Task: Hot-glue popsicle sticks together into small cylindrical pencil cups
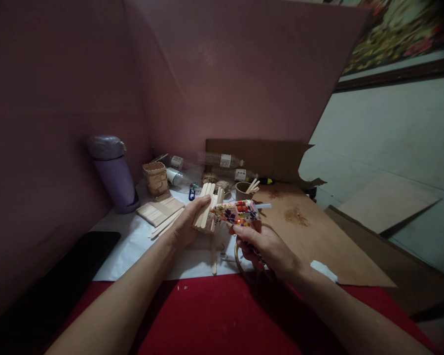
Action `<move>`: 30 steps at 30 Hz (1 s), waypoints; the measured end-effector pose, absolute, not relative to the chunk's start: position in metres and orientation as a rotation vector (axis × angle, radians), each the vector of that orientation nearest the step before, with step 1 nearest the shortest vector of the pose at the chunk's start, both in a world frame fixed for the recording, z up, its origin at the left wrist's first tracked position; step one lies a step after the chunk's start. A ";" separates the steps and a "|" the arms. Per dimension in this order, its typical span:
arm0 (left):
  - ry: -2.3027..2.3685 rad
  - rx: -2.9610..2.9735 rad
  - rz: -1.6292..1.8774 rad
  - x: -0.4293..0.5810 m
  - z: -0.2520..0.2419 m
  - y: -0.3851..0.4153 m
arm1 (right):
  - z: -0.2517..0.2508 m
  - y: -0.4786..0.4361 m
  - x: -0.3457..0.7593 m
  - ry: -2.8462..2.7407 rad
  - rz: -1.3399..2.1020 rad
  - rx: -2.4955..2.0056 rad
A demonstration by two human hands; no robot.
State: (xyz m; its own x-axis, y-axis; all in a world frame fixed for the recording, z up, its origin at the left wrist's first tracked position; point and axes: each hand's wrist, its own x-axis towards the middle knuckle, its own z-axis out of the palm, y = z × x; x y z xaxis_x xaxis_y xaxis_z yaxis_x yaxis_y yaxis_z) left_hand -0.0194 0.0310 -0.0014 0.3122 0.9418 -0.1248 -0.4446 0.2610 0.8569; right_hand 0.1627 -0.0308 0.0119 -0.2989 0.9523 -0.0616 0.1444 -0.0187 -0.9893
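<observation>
At the centre of the frame we find the craft-stick piece (206, 209), gripped in the left hand (189, 219) with the thumb across its upright slats. The right hand (261, 242) is wrapped around the handle of a floral-patterned hot glue gun (231, 214), a translucent glue stick (264, 206) projecting from its rear. The 2 hands are apart; we cannot tell whether the gun's front end touches the slats.

We judge the step to be glue application: the piece should be braced steady, the bead laid thin, and the left fingertips held clear of the hot tip.

Containers: behind the gun, a brown cup (243, 191) holds loose craft sticks (253, 185). Left of centre stands a woven-looking basket (156, 179), contents not discernible. Near it, clear plastic bottles (225, 160) lie on their sides, contents unconfirmed. At frame left stands a purple tumbler (114, 180), its interior hidden.
</observation>
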 end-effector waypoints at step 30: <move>0.774 0.762 1.032 -0.017 0.000 0.028 | 0.015 -0.029 0.163 -1.493 1.367 -1.154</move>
